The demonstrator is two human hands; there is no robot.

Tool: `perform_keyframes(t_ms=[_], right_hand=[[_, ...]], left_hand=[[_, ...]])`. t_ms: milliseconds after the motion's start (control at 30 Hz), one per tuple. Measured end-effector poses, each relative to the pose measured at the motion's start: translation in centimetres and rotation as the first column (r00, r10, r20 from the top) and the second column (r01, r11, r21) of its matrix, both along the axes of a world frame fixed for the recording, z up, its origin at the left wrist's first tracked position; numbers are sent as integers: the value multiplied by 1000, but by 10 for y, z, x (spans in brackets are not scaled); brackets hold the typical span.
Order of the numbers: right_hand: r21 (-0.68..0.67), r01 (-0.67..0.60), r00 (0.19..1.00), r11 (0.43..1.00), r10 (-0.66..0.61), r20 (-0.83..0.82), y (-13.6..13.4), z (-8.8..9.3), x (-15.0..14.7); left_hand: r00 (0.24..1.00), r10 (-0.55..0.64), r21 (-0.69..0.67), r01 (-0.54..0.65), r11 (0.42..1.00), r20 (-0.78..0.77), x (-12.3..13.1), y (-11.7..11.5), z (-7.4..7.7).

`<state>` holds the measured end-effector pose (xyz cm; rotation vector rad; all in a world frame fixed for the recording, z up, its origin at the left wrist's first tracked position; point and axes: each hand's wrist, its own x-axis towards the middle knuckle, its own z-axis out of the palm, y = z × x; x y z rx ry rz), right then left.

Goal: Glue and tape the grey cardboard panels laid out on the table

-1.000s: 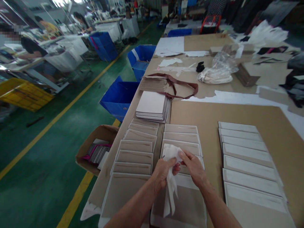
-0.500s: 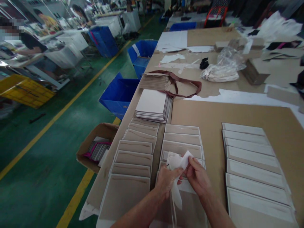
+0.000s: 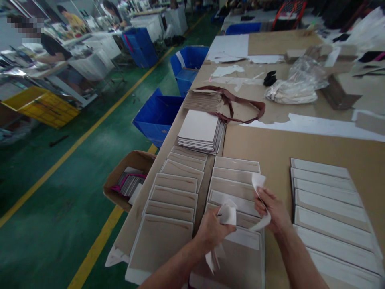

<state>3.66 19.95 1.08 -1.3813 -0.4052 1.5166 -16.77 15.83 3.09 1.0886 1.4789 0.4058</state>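
Observation:
My left hand [image 3: 212, 231] is closed around a bunch of white paper strips [image 3: 227, 213] that hang down below the fist. My right hand [image 3: 272, 208] pinches one white strip [image 3: 258, 181] and holds it out to the right, curled over the fingers. Both hands hover over the middle column of overlapping grey boards [image 3: 236, 188] with white edges. A second column of grey boards [image 3: 176, 188] lies to the left, and a third column of whiter boards [image 3: 327, 200] lies to the right on the brown cardboard sheet [image 3: 270, 144].
A stack of white square boards [image 3: 201, 129] sits beyond the columns, with a brown strap [image 3: 240, 106] and plastic bags [image 3: 296, 86] farther back. A cardboard box [image 3: 129, 180] and blue bins [image 3: 158, 114] stand on the green floor at left. People work at distant tables.
My hands have drawn apart: the right hand has pulled a single strip away to the right, while the left keeps the rest. The view has shifted slightly.

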Motion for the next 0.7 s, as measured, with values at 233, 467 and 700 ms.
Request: perform_keyframes(t_ms=[233, 467, 700], right_hand=[[-112, -666, 535, 738, 576, 618, 53, -4, -14], [-134, -828, 267, 544, 593, 760, 84, -23, -47], [-268, -819, 79, 507, 563, 823, 91, -29, -50]], left_hand=[[713, -364, 190, 568, 801, -599, -11, 28, 16], [508, -378, 112, 697, 708, -774, 1, 48, -11], [495, -367, 103, 694, 713, -788, 1, 50, -21]])
